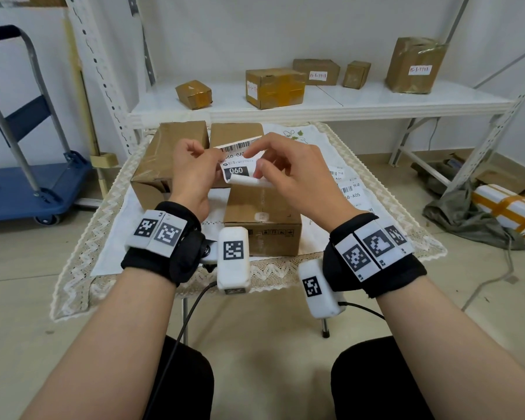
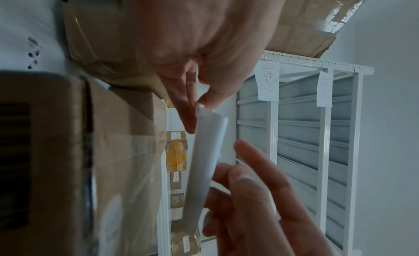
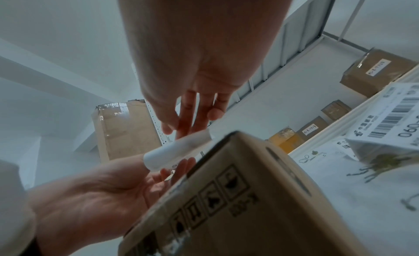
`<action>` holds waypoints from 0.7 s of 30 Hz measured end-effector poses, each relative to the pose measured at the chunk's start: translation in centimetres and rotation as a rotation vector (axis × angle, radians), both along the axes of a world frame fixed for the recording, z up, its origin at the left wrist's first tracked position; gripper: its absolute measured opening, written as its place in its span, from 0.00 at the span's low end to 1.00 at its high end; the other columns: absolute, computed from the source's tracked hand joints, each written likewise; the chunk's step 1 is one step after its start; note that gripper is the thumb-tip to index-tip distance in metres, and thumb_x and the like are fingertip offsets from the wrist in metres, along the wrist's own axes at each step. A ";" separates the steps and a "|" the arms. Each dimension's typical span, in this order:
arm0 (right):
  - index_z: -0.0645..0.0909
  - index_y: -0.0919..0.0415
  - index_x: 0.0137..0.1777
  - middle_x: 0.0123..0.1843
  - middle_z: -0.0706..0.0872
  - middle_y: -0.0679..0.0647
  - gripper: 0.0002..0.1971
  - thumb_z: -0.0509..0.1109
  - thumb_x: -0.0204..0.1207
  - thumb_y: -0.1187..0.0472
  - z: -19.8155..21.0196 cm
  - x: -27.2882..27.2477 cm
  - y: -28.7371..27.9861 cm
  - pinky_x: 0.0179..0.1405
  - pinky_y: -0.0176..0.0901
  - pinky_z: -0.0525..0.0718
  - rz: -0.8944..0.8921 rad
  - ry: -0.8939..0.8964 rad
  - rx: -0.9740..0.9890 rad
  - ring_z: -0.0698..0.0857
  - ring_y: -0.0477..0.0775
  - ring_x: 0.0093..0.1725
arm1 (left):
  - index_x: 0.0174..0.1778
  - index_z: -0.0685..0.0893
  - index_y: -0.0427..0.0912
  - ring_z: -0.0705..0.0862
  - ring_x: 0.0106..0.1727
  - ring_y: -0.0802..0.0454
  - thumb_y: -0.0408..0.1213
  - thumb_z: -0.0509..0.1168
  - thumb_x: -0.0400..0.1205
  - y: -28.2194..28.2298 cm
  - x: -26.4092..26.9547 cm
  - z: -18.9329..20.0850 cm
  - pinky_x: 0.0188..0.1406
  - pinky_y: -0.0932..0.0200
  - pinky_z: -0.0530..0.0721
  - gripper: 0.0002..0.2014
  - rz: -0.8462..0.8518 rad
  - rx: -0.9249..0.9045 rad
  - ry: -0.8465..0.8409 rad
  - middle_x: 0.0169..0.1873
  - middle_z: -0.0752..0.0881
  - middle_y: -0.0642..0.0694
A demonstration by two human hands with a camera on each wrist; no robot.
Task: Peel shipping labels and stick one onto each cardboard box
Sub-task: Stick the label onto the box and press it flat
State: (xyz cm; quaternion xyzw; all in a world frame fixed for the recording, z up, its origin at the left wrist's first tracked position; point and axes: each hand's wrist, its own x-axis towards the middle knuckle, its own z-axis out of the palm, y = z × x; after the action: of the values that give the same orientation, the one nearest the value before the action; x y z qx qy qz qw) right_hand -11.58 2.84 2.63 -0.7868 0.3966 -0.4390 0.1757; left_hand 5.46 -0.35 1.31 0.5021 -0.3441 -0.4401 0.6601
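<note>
A white shipping label [image 1: 240, 165] printed with a barcode and "060" is held in the air between both hands, above the boxes. My left hand [image 1: 194, 165] pinches its left edge [image 2: 200, 107]. My right hand [image 1: 273, 165] pinches its right side, and the lower end curls into a roll [image 3: 176, 152]. Under the hands sit three brown cardboard boxes: a near one [image 1: 262, 219], a large taped one at left [image 1: 161, 159] and one behind [image 1: 235, 133]. None of the three shows a label on its visible faces.
More labels [image 1: 347, 184] lie on the white cloth of the small table [image 1: 376, 234], right of the boxes. A white shelf [image 1: 315, 101] behind holds several labelled boxes. A blue cart [image 1: 28, 183] stands at left; bags and a wrapped parcel [image 1: 503, 207] lie on the floor at right.
</note>
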 end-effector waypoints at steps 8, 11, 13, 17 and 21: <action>0.89 0.57 0.48 0.46 0.91 0.52 0.11 0.74 0.74 0.73 0.1 -0.2 -0.1 0.34 0.35 0.83 -0.032 -0.081 0.170 0.86 0.53 0.29 | 0.35 0.79 0.47 0.88 0.44 0.43 0.17 0.67 0.78 0.1 -0.4 -0.5 0.44 0.44 0.89 0.17 -0.016 -0.124 -0.180 0.41 0.83 0.45; 0.90 0.52 0.48 0.47 0.91 0.49 0.10 0.78 0.72 0.69 0.0 -0.2 -0.2 0.37 0.37 0.83 -0.054 -0.054 0.206 0.84 0.51 0.33 | 0.34 0.83 0.46 0.90 0.46 0.45 0.17 0.66 0.79 0.3 -0.4 -0.4 0.42 0.49 0.90 0.18 -0.036 -0.156 -0.208 0.43 0.86 0.46; 0.90 0.51 0.48 0.50 0.90 0.51 0.11 0.80 0.73 0.68 0.1 -0.2 -0.1 0.32 0.40 0.86 -0.060 -0.067 0.233 0.86 0.54 0.37 | 0.34 0.86 0.46 0.91 0.44 0.47 0.18 0.65 0.80 0.3 -0.4 -0.3 0.40 0.50 0.89 0.18 -0.051 -0.171 -0.219 0.41 0.88 0.46; 0.91 0.51 0.52 0.54 0.88 0.54 0.11 0.81 0.73 0.66 0.4 -0.2 0.0 0.33 0.48 0.90 -0.078 -0.078 0.281 0.87 0.58 0.42 | 0.36 0.90 0.47 0.92 0.48 0.41 0.19 0.66 0.81 0.5 -0.4 -0.2 0.45 0.45 0.90 0.18 -0.078 -0.177 -0.210 0.47 0.91 0.40; 0.90 0.52 0.57 0.56 0.85 0.55 0.14 0.82 0.73 0.63 0.3 -0.4 -0.1 0.36 0.42 0.86 -0.087 -0.081 0.331 0.84 0.53 0.39 | 0.44 0.92 0.46 0.92 0.49 0.44 0.21 0.66 0.82 0.8 -0.5 0.0 0.40 0.50 0.89 0.15 -0.167 -0.177 -0.216 0.52 0.91 0.41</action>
State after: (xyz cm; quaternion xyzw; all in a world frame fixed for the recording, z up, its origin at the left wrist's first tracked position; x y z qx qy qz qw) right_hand -11.99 2.72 2.92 -0.7110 0.4898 -0.4061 0.2993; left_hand 5.00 0.42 1.29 0.4563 -0.4911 -0.4047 0.6220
